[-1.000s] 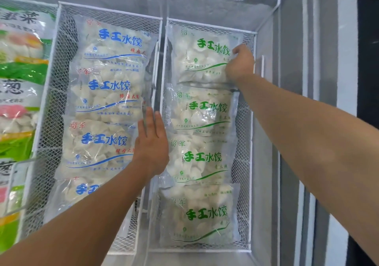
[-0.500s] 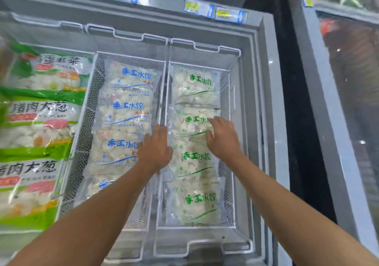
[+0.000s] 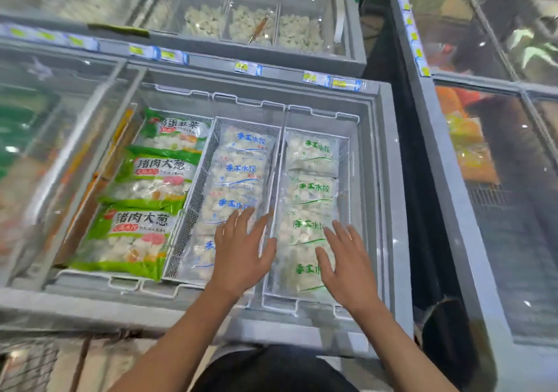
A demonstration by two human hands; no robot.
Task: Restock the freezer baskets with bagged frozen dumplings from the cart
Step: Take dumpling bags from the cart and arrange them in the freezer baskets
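Note:
Two white wire baskets sit side by side in the open chest freezer. The middle basket (image 3: 196, 198) holds several clear dumpling bags with blue print (image 3: 238, 168). The right basket (image 3: 347, 156) holds several clear bags with green print (image 3: 312, 189). My left hand (image 3: 241, 252) hovers with fingers spread over the near end of the blue-print row and the divide between baskets. Over the nearest green-print bags my right hand (image 3: 347, 261) is spread flat. Neither hand holds a bag.
Large green dumpling bags (image 3: 151, 180) fill the freezer's left section. The grey freezer rim (image 3: 392, 210) frames the baskets. Another freezer with loose dumplings (image 3: 253, 26) stands behind, and a glass-lidded freezer (image 3: 498, 180) to the right across a dark gap. A wire mesh cart corner (image 3: 27, 364) shows bottom left.
The view has pulled back and up, showing the whole freezer. Both hands have drawn back toward the near ends of the baskets, and my right hand left the far green-print bag.

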